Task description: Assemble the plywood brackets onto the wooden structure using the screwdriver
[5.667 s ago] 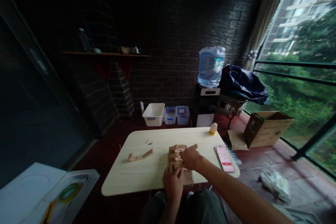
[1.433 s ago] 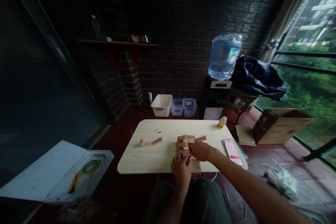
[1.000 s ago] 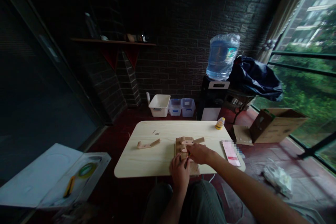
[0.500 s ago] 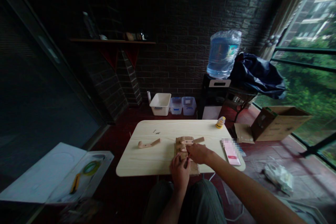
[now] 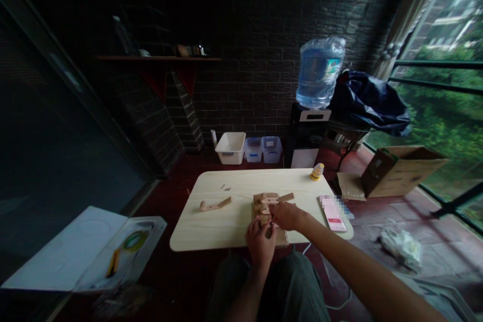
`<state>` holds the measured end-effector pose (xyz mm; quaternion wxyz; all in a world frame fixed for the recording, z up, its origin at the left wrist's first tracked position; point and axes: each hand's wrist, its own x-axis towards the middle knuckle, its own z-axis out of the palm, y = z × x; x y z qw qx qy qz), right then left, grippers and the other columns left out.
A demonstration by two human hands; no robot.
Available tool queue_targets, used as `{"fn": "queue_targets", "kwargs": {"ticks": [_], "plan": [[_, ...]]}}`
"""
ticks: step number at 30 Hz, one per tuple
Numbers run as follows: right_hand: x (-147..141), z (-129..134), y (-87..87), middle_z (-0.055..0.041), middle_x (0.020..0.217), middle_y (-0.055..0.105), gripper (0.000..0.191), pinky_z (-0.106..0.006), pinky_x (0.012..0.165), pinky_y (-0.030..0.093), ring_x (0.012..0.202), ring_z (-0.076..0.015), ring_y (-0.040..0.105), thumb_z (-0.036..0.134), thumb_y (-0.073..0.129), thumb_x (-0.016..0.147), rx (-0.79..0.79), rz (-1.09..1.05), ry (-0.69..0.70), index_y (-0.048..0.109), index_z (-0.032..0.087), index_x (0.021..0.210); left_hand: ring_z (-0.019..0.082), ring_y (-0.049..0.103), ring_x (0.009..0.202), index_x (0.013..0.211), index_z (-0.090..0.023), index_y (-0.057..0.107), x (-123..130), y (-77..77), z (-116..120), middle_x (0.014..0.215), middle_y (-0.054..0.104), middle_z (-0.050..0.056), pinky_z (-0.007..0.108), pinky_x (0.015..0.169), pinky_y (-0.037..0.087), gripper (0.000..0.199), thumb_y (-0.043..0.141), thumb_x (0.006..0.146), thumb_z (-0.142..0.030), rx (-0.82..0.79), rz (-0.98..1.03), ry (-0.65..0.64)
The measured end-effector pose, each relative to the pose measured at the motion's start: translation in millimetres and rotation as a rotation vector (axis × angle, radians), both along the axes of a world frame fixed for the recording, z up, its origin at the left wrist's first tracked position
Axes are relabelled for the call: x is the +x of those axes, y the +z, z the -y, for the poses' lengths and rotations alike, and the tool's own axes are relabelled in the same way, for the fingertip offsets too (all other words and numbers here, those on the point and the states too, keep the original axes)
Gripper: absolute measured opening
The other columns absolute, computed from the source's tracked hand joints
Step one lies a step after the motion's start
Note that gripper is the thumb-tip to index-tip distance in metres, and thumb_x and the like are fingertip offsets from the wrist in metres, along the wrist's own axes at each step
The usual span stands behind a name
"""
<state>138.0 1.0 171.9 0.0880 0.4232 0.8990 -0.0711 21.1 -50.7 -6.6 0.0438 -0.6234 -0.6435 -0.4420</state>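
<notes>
A wooden board (image 5: 282, 239) with hook-like wooden pieces (image 5: 269, 199) on it lies at the near edge of the table (image 5: 188, 231). My left hand (image 5: 261, 241) is at the board's near end, fingers bent and closed together. Reaching in from the right, my right hand (image 5: 289, 215) has its fingers pinched just above the left fingertips, over the board. Whatever is between the fingers of either hand is too small or hidden to name. Left of the board rests a separate wooden hook (image 5: 215, 205). Small dark screw-like pieces (image 5: 226, 188) lie farther back.
A pink-screened phone (image 5: 334, 216) lies on the table's right side, and a small yellow-based bottle (image 5: 317, 171) stands at its back right corner. An open white case (image 5: 124, 251) with tools is on the left. Plastic bins (image 5: 231, 149) and a cardboard box (image 5: 403, 171) sit beyond.
The view has shifted slightly. Both hands stay at the board in nearly the same closed poses, with only a small shift of the fingers.
</notes>
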Motion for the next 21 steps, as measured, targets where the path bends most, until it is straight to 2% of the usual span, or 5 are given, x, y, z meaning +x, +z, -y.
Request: {"fn": "queue_targets", "kwargs": {"ticks": [5, 9, 11, 15, 21], "plan": [[2.9, -0.4, -4.6, -0.0259, 0.112, 0.073, 0.03, -0.044, 0.078, 0.06, 0.099, -0.0354, 0.073, 0.018, 0.056, 0.093, -0.018, 0.046, 0.017, 0.067, 0.003, 0.117, 0.028, 0.063, 0.115, 0.097, -0.028, 0.08, 2.0, -5.1, 0.2, 0.12, 0.071, 0.012, 0.045, 0.098, 0.051, 0.016, 0.067, 0.088, -0.032, -0.001, -0.002, 0.014], [1.4, -2.3, -10.7, -0.0249, 0.117, 0.072, 0.029, -0.047, 0.081, 0.06, 0.101, -0.0347, 0.073, 0.017, 0.055, 0.093, -0.003, 0.06, 0.076, 0.068, 0.005, 0.116, 0.028, 0.062, 0.116, 0.095, -0.027, 0.08, 2.5, -9.6, 0.4, 0.121, 0.07, 0.012, 0.045, 0.099, 0.05, 0.016, 0.067, 0.088, -0.031, -0.006, 0.004, 0.014], [0.4, -3.0, -12.7, -0.0249, 0.117, 0.072, 0.029, -0.046, 0.084, 0.06, 0.103, -0.0341, 0.073, 0.016, 0.056, 0.093, 0.005, 0.054, 0.094, 0.068, 0.005, 0.116, 0.028, 0.062, 0.116, 0.096, -0.028, 0.081, 2.8, -12.1, 0.2, 0.121, 0.07, 0.011, 0.045, 0.099, 0.05, 0.016, 0.066, 0.088, -0.031, -0.015, 0.009, 0.021], [0.1, -2.6, -14.6, -0.0242, 0.113, 0.074, 0.03, -0.042, 0.083, 0.06, 0.103, -0.0331, 0.073, 0.017, 0.056, 0.093, -0.003, 0.044, 0.042, 0.068, 0.005, 0.118, 0.029, 0.061, 0.117, 0.097, -0.029, 0.081, 3.9, -15.0, 0.1, 0.122, 0.07, 0.012, 0.046, 0.098, 0.049, 0.018, 0.065, 0.089, -0.031, -0.009, 0.013, 0.031], [3.1, -1.7, -13.0, -0.0242, 0.113, 0.073, 0.031, -0.04, 0.081, 0.06, 0.101, -0.0326, 0.073, 0.022, 0.06, 0.093, 0.005, 0.041, 0.019, 0.069, 0.005, 0.118, 0.028, 0.06, 0.118, 0.101, -0.028, 0.08, 4.8, -10.2, 2.1, 0.122, 0.07, 0.011, 0.044, 0.098, 0.049, 0.02, 0.063, 0.091, -0.03, -0.01, 0.002, 0.019]]}}
